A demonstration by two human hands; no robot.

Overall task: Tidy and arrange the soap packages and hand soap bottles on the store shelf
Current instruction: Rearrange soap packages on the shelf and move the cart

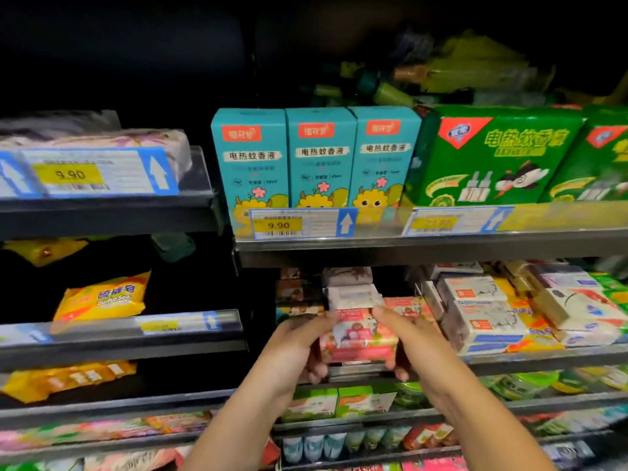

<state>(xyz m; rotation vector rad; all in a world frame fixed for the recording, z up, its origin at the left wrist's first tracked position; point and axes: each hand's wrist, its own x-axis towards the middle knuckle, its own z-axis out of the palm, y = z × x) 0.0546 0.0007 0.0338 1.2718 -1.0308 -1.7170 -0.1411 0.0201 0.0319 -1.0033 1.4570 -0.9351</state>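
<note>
A pink soap package (360,338) sits at the front of the middle shelf (543,360), below the teal boxes. My left hand (302,345) grips its left end and my right hand (407,338) grips its right end, fingers curled under it. A pale grey soap package (353,295) lies on the pile just behind, near my fingertips. White and yellow soap packages (486,321) are stacked to the right on the same shelf. No hand soap bottles are clearly visible.
Teal boxes (319,158) and green boxes (492,154) stand on the shelf above. A yellow sulfur soap pack (102,297) lies on the left bay's shelf. Green packs (339,402) fill the shelf below my hands.
</note>
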